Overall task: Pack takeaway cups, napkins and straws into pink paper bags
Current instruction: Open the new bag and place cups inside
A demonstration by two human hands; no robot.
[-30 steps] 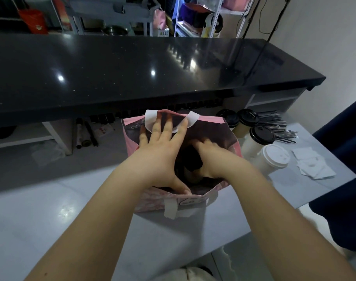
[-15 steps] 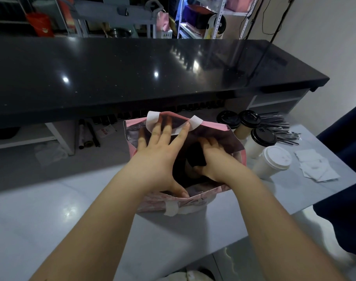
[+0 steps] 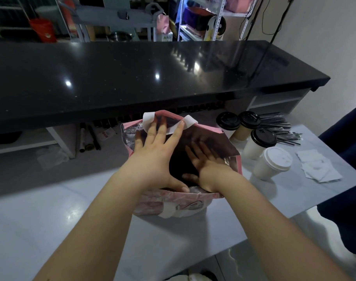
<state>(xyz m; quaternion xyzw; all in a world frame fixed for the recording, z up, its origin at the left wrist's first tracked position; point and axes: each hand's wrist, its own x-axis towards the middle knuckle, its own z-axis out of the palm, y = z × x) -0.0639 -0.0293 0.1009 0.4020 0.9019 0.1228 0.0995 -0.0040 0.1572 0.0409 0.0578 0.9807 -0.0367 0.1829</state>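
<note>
A pink paper bag [image 3: 173,201] stood upright on the pale grey counter [image 3: 51,209] directly before the person, its mouth held wide and its near white handle [image 3: 169,211] folded down against the front wall. Both bare hands were inside the opening. The left hand [image 3: 156,159] lay with fingers spread and straight against the bag's silvery lining, its fingertips reaching the far white handle [image 3: 148,118] and its thumb resting at the near rim, gripping nothing. The right hand [image 3: 205,161] was likewise flat, fingers splayed against the lining on the bag's right side and holding nothing; what lay in the dark bottom of the bag could not be made out. Just to the right of the bag stood a white-lidded cup [image 3: 274,165], with three black-lidded cups [image 3: 260,140] clustered close behind it. A loose pile of white napkins [image 3: 319,169] lay on the counter to the right of the white-lidded cup, and a heap of dark wrapped straws [image 3: 280,128] lay beyond the cups. Farther back, a glossy black bar top [image 3: 132,78] ran the width of the scene, with metal shelving [image 3: 193,27] behind it.
</note>
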